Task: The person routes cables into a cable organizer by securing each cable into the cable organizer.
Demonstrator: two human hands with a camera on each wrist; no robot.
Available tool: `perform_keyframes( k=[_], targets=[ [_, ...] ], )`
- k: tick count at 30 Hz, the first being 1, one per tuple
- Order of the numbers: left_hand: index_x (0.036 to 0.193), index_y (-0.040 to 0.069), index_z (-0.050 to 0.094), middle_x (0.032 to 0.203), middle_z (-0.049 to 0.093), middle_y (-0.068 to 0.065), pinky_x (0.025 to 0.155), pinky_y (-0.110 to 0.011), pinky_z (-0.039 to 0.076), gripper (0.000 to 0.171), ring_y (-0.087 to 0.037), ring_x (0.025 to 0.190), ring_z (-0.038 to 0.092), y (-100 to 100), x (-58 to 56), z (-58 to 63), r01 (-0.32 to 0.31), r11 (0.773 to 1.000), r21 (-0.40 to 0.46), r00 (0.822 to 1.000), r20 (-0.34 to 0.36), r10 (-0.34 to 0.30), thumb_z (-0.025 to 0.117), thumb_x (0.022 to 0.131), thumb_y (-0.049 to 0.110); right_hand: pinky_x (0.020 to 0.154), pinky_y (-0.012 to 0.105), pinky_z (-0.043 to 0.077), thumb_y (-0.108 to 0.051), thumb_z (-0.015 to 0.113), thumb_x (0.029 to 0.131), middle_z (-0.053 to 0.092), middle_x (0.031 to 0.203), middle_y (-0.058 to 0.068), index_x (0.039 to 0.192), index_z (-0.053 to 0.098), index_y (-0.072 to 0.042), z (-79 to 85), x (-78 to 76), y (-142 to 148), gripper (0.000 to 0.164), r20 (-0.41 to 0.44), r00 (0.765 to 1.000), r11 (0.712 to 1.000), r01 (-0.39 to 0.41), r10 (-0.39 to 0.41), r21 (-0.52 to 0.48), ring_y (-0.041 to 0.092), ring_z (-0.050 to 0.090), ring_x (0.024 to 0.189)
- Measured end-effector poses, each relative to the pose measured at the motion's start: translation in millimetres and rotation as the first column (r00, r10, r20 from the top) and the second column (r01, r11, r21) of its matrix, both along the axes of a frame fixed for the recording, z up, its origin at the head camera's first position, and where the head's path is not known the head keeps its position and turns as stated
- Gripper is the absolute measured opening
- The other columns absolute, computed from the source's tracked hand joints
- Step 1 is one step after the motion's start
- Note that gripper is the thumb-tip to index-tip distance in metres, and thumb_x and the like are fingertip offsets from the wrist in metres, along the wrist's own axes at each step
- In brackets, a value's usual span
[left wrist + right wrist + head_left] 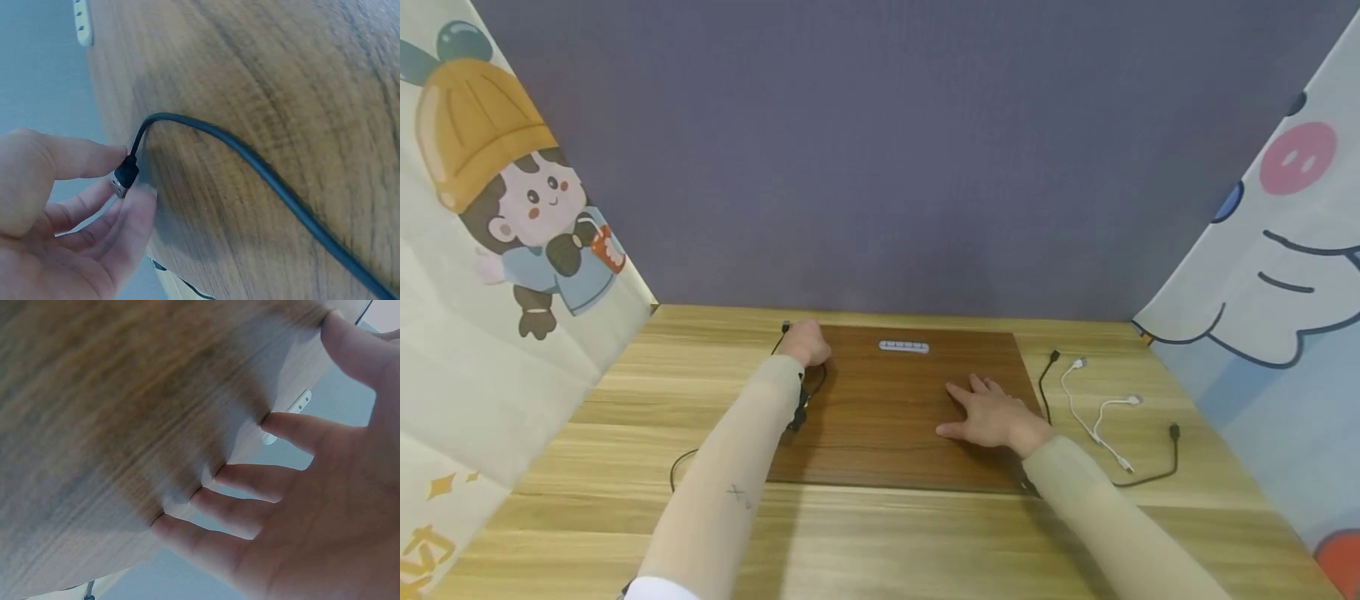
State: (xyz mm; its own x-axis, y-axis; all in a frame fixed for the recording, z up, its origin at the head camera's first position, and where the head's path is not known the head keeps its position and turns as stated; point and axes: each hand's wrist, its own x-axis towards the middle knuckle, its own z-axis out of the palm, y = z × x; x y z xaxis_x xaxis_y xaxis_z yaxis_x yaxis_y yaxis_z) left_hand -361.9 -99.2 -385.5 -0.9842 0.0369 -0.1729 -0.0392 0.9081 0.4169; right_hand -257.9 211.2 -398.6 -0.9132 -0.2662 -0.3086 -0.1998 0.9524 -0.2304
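Observation:
At the far left corner of the dark brown wooden board (880,425), my left hand (805,342) pinches a black USB cable (269,175) just at its plug. The plug (125,175) has a bare metal end, held between thumb and fingers. From there the cord arches over the board. My right hand (988,417) rests on the right part of the board, fingers spread, fingertips touching the wood, as the right wrist view also shows. A white slotted strip (904,347) lies near the board's far edge, between the two hands.
Right of the board lie a white branching cable (1093,433) and black cables with plugs (1175,432). Another black plug (786,327) lies just left of my left hand. A grey-blue panel (880,167) stands behind the light wooden table (880,542), with printed sheets at both sides.

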Motion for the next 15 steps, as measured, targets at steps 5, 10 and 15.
perform_keyframes(
  k=[5,10,15],
  targets=[
    [0.110,-0.003,0.064,0.107,0.064,-0.015,0.072,-0.036,0.048,0.023,-0.023,0.083,0.054,-1,-3.1,1.6,-0.016,0.995,0.103,1.000,0.006,0.016,0.066,0.095,0.015,0.104,0.080,0.025,-0.068,0.059,0.093,0.017,0.163,0.030,0.161,0.031,-0.016,-0.7,-0.4,-1,0.090,0.003,1.000,1.000,-0.001,0.001,0.005,0.054,0.017,0.148],
    [0.103,0.004,0.063,0.090,0.069,-0.006,0.078,-0.036,0.052,0.020,-0.019,0.081,0.064,2,-3.1,4.0,-0.022,0.976,0.215,1.000,0.025,0.017,0.073,0.094,0.018,0.104,0.080,0.025,-0.069,0.059,0.092,0.017,0.163,0.030,0.161,0.031,-0.016,-0.2,-1.3,-2,0.091,0.003,1.000,1.000,0.001,-0.001,0.009,0.055,0.017,0.147],
    [0.108,0.001,0.062,0.100,0.067,-0.011,0.082,-0.037,0.055,0.021,-0.023,0.088,0.069,12,-2.2,5.2,-0.014,0.936,0.351,0.999,0.044,-0.002,0.073,0.094,0.013,0.104,0.080,0.025,-0.068,0.059,0.092,0.017,0.163,0.030,0.161,0.031,-0.016,0.5,-1.3,-2,0.090,0.003,1.000,1.000,0.000,0.000,0.014,0.054,0.017,0.147]
  ],
)
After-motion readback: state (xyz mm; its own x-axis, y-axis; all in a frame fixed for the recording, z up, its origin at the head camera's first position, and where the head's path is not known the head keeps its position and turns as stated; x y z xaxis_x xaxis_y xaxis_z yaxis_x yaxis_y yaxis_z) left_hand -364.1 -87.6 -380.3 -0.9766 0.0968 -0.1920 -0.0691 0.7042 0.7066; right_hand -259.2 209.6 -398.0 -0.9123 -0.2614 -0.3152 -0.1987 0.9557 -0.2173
